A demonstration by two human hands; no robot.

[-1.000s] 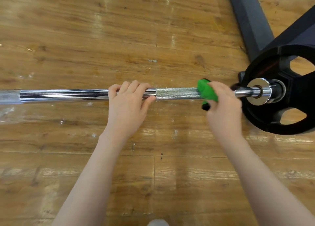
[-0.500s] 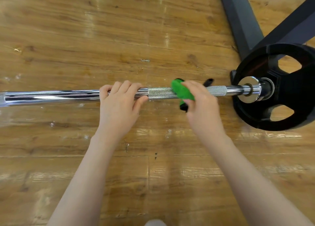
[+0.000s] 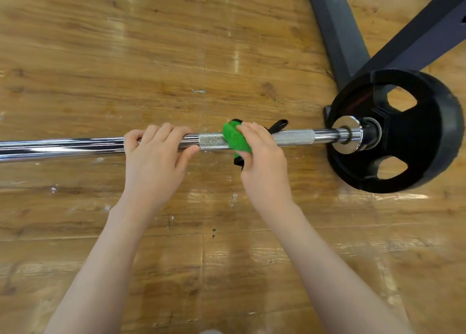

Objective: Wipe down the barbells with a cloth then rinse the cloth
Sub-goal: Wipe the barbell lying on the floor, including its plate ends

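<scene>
The barbell [image 3: 75,145] is lying low over the wood floor [image 3: 126,56], running from the left edge of the floor toward the right edge, where a black weight plate [image 3: 428,142] is sitting on its end. The left hand [image 3: 153,157] is curling its fingers over the shiny smooth part of the bar and its thumb is going under, so it is gripping the bar. The right hand [image 3: 262,157] is wrapping a green cloth [image 3: 235,138] around the rough, bumpy part of the bar and squeezing it there. Something black is poking out beside the cloth; it may be the cloth's other side, but I am not sure.

The bar is hard steel and looking heavy with that plate on, so it is not going to bend or roll away easily. The smooth part is probably slippery, and the bumpy part is giving more grip. The cloth is soft and light and is bending around the bar. Holding it wrapped all the way round seems best for rubbing.
</scene>
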